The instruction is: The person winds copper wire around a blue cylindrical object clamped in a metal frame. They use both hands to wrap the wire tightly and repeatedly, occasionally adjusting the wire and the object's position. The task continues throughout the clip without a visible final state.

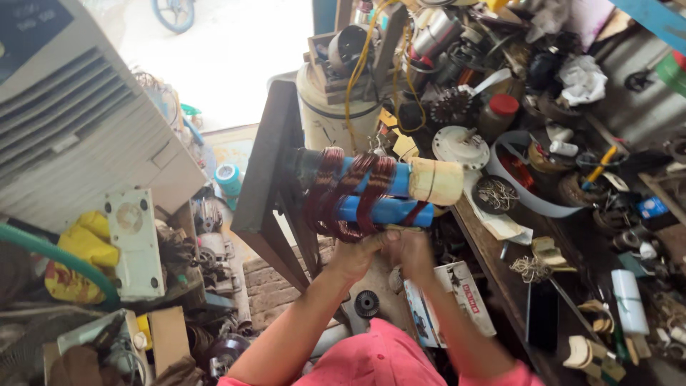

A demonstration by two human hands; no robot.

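Note:
A winding former made of blue tubes (386, 211) sticks out sideways from a dark stand (268, 179), ending in a pale wooden block (436, 181). Several bands of copper wire (371, 187) are wound around the tubes. My left hand (355, 255) and my right hand (409, 251) meet just under the former, fingers closed together at the lowest copper loops. Both are blurred, so I cannot make out whether they pinch wire.
A cluttered workbench (500, 271) runs along the right with motor parts, a red-lidded jar (499, 113), rolls of tape and wire scraps. A white air cooler (78, 121) stands at left, above scrap parts and a green hose (57, 257). A printed box (450, 300) lies below my hands.

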